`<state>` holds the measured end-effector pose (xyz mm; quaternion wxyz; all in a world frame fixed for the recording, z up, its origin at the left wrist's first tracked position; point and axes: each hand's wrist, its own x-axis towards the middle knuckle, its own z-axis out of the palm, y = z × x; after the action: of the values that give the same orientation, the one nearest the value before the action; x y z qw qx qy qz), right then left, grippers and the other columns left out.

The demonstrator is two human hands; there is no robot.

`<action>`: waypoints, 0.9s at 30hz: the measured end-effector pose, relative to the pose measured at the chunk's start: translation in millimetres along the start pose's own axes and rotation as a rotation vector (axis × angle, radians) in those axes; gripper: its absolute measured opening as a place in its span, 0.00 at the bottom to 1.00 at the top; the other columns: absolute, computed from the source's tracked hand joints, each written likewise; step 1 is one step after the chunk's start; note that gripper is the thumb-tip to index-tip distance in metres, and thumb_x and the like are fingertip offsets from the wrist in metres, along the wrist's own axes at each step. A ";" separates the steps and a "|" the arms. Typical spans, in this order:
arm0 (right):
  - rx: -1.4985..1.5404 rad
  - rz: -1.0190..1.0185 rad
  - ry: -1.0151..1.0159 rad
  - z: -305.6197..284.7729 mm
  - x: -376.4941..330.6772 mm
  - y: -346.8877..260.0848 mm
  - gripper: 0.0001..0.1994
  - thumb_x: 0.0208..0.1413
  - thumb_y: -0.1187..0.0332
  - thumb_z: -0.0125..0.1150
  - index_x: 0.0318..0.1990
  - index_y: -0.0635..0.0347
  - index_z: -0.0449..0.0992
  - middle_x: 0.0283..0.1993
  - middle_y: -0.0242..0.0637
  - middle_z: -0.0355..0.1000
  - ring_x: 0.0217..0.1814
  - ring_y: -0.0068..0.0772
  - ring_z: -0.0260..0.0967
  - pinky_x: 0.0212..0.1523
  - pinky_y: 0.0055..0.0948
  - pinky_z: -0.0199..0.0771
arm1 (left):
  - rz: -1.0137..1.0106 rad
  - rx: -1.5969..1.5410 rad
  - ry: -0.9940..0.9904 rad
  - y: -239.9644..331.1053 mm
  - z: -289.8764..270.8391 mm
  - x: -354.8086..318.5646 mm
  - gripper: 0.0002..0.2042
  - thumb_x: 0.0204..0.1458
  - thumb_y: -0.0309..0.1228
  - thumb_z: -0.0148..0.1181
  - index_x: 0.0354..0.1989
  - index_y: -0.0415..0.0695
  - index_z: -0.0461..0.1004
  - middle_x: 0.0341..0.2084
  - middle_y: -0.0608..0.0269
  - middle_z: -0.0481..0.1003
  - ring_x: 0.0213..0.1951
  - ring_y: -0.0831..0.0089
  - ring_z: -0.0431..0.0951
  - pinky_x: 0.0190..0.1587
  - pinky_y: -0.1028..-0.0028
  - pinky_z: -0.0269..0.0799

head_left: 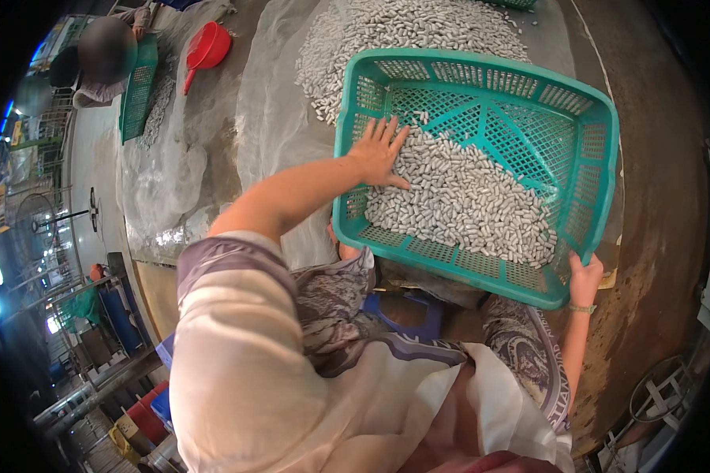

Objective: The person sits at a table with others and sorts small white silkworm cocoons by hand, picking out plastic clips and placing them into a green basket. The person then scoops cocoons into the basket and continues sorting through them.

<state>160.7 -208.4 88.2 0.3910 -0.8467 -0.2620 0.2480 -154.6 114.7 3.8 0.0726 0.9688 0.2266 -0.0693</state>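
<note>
A green plastic basket (481, 277) with mesh walls is tilted in front of me. Many small grey-white oblong pieces (465, 201) are heaped along its near and left side, leaving part of the far mesh bottom bare. My left hand (380, 154) reaches over the basket's left wall, fingers spread flat against the edge of the heap. At the near right corner, my right hand (584, 280) grips the rim, its fingers partly hidden by the basket.
Beyond the basket, a larger pile of the same pieces (418, 25) lies on a clear plastic sheet (280, 87). A red scoop (208, 47) rests to the far left. Past it, another person (106, 59) is beside a second green basket (140, 88). A blue stool (426, 319) shows below me.
</note>
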 end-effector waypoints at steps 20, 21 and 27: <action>0.079 0.026 0.024 3.3 -11.3 -6.8 0.04 0.46 0.74 0.53 0.24 0.66 0.68 0.19 0.24 0.59 0.22 0.15 0.51 0.23 0.21 0.54 | 0.120 -0.154 0.350 32.6 35.2 95.8 0.34 0.42 0.54 0.56 0.61 0.69 0.56 0.64 0.60 0.49 0.64 0.51 0.47 0.60 0.42 0.41; 0.080 0.026 0.022 3.8 -10.3 -4.0 0.04 0.46 0.74 0.53 0.24 0.66 0.68 0.19 0.24 0.59 0.22 0.15 0.51 0.23 0.21 0.54 | 0.110 -0.160 0.263 17.6 36.7 73.3 0.33 0.43 0.56 0.54 0.61 0.69 0.55 0.64 0.59 0.49 0.64 0.51 0.48 0.60 0.41 0.41; 0.057 0.048 -0.008 4.2 -6.0 -1.4 0.04 0.45 0.75 0.52 0.25 0.67 0.68 0.19 0.25 0.60 0.22 0.15 0.52 0.22 0.22 0.54 | 0.459 -0.178 0.085 70.7 22.6 14.8 0.30 0.48 0.57 0.49 0.61 0.69 0.54 0.65 0.60 0.47 0.65 0.48 0.44 0.60 0.42 0.41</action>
<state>153.3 -209.2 88.2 0.4080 -0.8401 -0.2360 0.2684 -112.0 54.5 -13.1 0.1619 0.9867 0.0086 0.0098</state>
